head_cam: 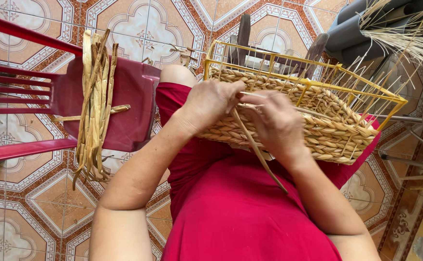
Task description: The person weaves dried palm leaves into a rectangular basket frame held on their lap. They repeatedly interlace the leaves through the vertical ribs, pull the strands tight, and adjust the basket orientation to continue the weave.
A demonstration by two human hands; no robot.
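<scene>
Single view, head-worn camera. It looks steeply down over the wearer's lap from close range; both forearms enter from the near edge. The basket point(313, 116) on the lap fills centre and right. The red plastic chair point(124, 96) sits left, patterned floor tiles point(148, 24) run far. No second view to compare.

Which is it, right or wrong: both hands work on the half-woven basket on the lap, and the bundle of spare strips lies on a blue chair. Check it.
Wrong on one point. The head view shows the chair is dark red, not blue. Otherwise right: both hands, left hand and right hand, work on the basket, and the bundle of strips lies on it.
</scene>
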